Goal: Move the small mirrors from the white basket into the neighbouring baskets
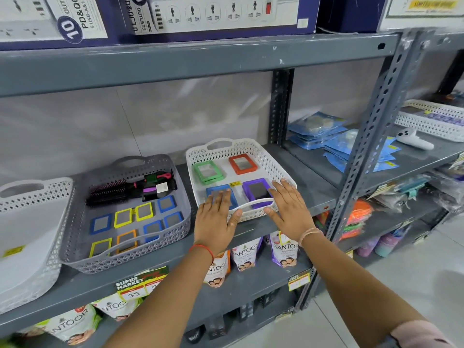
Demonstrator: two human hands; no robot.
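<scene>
A white lattice basket (273, 162) stands on the grey shelf and holds framed mirrors: green ones (207, 172) stacked at the back left, an orange one (242, 164) at the back right, a blue one (233, 197) at the front left, a purple one (256, 191) at the front right. My left hand (215, 219) lies flat over the basket's front rim, fingers on the blue mirror. My right hand (288, 205) rests open at the front right corner, fingertips by the purple mirror. Neither hand grips anything. The grey basket (180, 223) to the left holds several small blue, yellow and orange mirrors.
Hairbrushes (130, 188) lie at the back of the grey basket. Another pale basket (32, 237) sits at the far left. A slotted upright post (371, 136) stands right of the white basket, with blue packets (334, 141) beyond it. Soap pouches (247, 254) fill the shelf below.
</scene>
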